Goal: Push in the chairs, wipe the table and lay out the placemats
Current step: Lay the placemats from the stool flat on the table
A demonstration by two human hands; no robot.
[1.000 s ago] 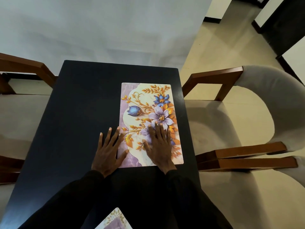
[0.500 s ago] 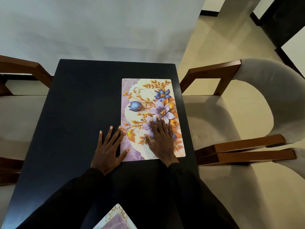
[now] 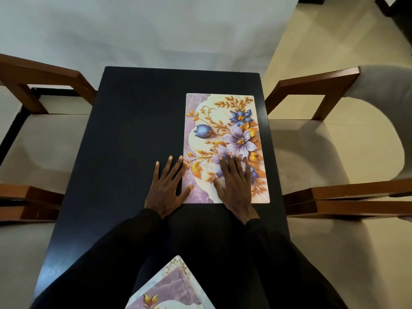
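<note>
Head: R hand (image 3: 234, 186) flat on placemat (image 3: 223, 117)

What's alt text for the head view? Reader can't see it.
A person's right hand lies flat on a floral placemat on the right side of a dark table, the left hand spread beside it at the mat's left edge. A second placemat shows at the bottom; a left chair and a right chair flank the table.

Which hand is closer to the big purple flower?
Right. The right hand lies flat on the placemat, fingertips just below the purple flower; the left hand rests on the table at the placemat's left edge.
</note>
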